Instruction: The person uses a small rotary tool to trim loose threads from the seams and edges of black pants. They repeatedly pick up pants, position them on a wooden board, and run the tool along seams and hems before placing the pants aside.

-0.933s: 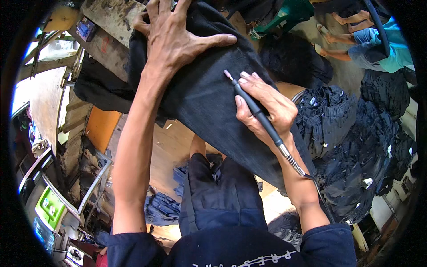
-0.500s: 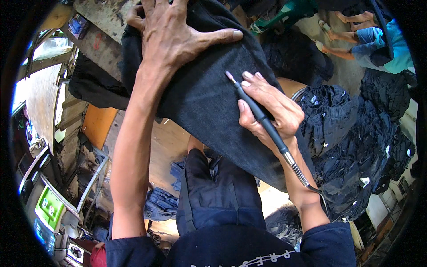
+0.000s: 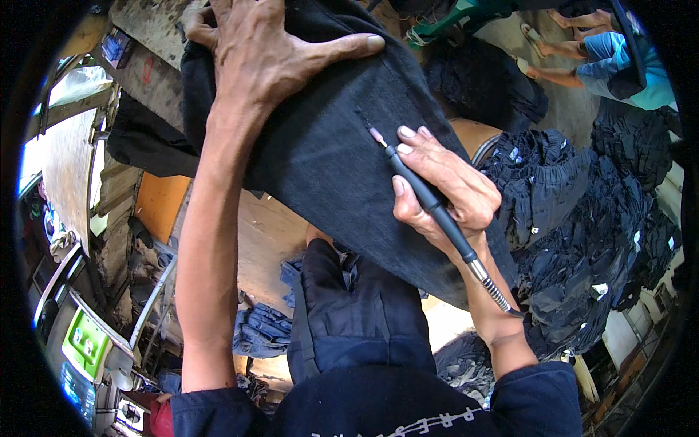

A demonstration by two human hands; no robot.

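A dark, black-looking denim garment (image 3: 313, 156) is stretched over a form hidden beneath it, slanting from the top toward the lower right. My left hand (image 3: 258, 54) lies spread on its upper part, thumb reaching right and fingertips cut off by the top edge. Between thumb and fingers, my right hand (image 3: 451, 178) grips a black rotary grinding pen (image 3: 429, 197) with a small pinkish abrasive tip. That tip is at the cloth, below and right of my left thumb; whether it touches I cannot tell. A spring-sleeved end runs back along my right forearm.
Heaped dark garments (image 3: 575, 240) fill the right side, and another dark pile (image 3: 484, 84) lies beyond. At the far upper right a person in a turquoise top (image 3: 655, 80) sits with legs stretched out. Wooden boards and a green tray (image 3: 86, 342) stand at left.
The pen's tip has shifted slightly down the cloth, toward me. My left hand and the garment's upper part appear a little farther left. Both hands keep the same pose.
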